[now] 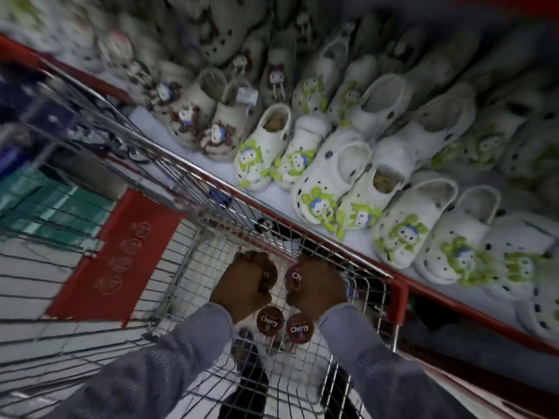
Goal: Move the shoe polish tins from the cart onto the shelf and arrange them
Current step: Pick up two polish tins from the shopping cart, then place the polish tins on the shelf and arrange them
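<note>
Both my hands are down in the child-seat basket of a wire shopping cart (pixel 193 237). My left hand (pixel 242 282) is closed around a dark red round shoe polish tin (pixel 269 278), mostly hidden by the fingers. My right hand (pixel 317 285) grips another tin (pixel 294 278) with part of the "Cherry" lid showing. Two more "Cherry" tins (pixel 270 321) (pixel 299 328) lie flat on the basket's wire floor just below my hands. The white shelf (pixel 211 164) with a red edge runs diagonally to the right of the cart.
The shelf is crowded with rows of white and beige clogs (pixel 329 176) carrying green and brown charms. A red plastic flap (pixel 121 252) and the red cart handle (pixel 399 300) frame the basket. Teal packages (pixel 45 195) lie in the cart's main basket.
</note>
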`<state>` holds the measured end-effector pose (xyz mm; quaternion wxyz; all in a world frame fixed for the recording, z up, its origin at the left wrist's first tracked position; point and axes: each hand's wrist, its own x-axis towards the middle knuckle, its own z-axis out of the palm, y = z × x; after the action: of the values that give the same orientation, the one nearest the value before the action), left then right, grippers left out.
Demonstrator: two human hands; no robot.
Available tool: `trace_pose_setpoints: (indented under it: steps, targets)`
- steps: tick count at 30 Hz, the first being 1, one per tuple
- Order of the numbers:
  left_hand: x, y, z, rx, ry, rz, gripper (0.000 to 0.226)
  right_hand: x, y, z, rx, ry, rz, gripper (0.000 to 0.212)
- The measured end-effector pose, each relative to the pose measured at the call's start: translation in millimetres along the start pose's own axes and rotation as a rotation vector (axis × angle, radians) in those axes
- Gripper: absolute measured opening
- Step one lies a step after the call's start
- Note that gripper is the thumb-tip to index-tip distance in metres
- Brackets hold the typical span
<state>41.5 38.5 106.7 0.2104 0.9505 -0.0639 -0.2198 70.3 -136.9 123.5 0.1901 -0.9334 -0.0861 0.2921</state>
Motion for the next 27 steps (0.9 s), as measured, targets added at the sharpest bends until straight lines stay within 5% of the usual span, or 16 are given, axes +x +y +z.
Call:
trace_pose_setpoints:
  steps: [11,15,18,23,27]
  targets:
    - [-103,120,-253,-0.015,0.355,0.091,0.075,-134,-95,-246,0.084,0.321,-0.299,0.055]
    - [-108,167,-321,-0.023,0.44,0.157,0.059,-164,-103,-311,0.098,0.518,-0.354,0.042]
    - [-99,192,-354,-0.017,0.487,0.216,0.055,-177,-102,-349,0.132,0.599,-0.338,0.064]
    - [-58,228,-392,0.026,0.548,0.26,0.081,-179,-94,-395,0.18,0.683,-0.252,0.096]
    - [-13,256,-411,0.013,0.533,0.255,0.087,-154,-87,-424,0.264,0.762,-0.174,0.084]
